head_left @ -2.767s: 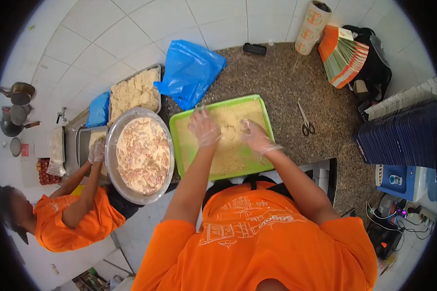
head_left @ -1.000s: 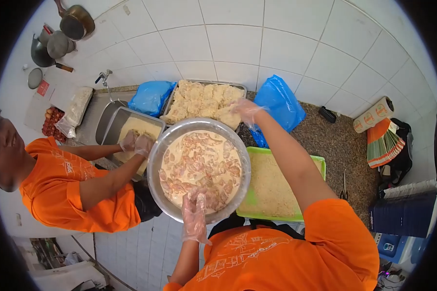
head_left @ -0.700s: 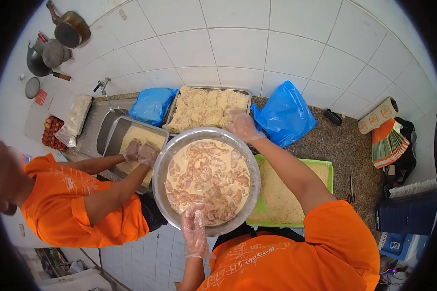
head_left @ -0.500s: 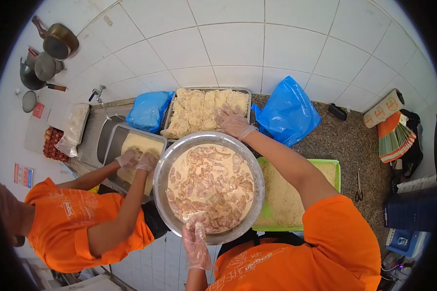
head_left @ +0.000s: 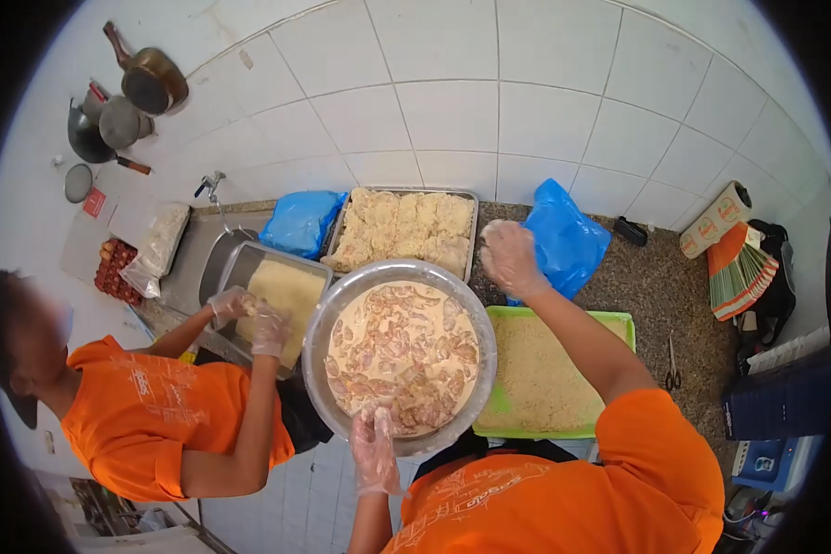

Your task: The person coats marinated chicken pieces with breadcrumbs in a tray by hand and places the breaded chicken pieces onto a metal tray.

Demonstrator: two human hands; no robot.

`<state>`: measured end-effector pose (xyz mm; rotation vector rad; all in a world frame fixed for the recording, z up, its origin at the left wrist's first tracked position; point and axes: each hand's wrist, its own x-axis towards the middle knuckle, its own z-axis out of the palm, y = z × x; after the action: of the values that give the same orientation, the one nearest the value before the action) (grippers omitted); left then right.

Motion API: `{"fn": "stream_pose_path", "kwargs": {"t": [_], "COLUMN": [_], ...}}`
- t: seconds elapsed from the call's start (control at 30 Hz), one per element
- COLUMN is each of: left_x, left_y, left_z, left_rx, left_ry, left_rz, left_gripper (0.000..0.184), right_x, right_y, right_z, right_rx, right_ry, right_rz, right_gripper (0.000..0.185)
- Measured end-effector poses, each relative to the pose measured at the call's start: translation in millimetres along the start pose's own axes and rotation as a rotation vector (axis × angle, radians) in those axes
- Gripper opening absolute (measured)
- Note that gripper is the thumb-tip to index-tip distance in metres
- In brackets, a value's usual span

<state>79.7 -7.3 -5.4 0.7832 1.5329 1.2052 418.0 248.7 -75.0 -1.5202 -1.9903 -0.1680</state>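
My right hand (head_left: 512, 258), in a clear glove with crumbs on the fingers, is raised between the tray of breaded pieces (head_left: 406, 228) and a blue plastic bag (head_left: 568, 242). Its fingers are curled in, and I see nothing held. My left hand (head_left: 376, 451), gloved and crumb-coated, is at the near rim of a large metal bowl (head_left: 491, 360). Its fingers are bunched together; nothing shows in them. Raw meat pieces (head_left: 402, 346) lie in pale batter inside the bowl. To the bowl's right is a green tray (head_left: 630, 369) of crumbs.
On the left, a co-worker (head_left: 175, 415) in orange works with gloved hands over a crumb container (head_left: 282, 286). Behind it lies another blue bag (head_left: 302, 222) by the sink tap (head_left: 210, 185). Scissors (head_left: 672, 365) and a plastic roll (head_left: 716, 220) are on the right.
My right hand has lifted off the breaded pieces and moved right, its spread fingers now curled. My left hand stays at the bowl's rim. The view has tilted slightly.
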Motion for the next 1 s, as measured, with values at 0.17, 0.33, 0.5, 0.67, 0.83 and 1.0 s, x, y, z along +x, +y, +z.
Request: {"fn": "stream_pose_path", "kwargs": {"t": [0.17, 0.33, 0.5, 0.67, 0.83, 1.0], "left_x": [16, 67, 102, 85, 29, 15], "left_y": [5, 30, 28, 2, -5, -11], "left_z": [18, 43, 60, 56, 28, -2], "left_rx": [0.285, 0.728, 0.888, 0.622, 0.551, 0.373], "left_ry": [-0.078, -0.062, 0.024, 0.01, -0.017, -0.027], "left_rz": [0.053, 0.201, 0.403, 0.31, 0.172, 0.192], "left_gripper": [0.035, 0.039, 0.037, 0.037, 0.032, 0.024], "right_x": [-44, -25, 9, 5, 18, 43], "right_y": [68, 26, -119, -149, -160, -132], "right_z": [14, -46, -100, 19, 69, 64], "right_rx": [-0.036, -0.028, 0.315, 0.238, 0.039, 0.284], "right_ry": [-0.481, -0.14, -0.618, -0.43, -0.658, -0.581], "right_rz": [0.537, 0.297, 0.375, -0.016, -0.139, -0.036], "right_gripper": [0.056, 0.074, 0.088, 0.049, 0.023, 0.016]}}
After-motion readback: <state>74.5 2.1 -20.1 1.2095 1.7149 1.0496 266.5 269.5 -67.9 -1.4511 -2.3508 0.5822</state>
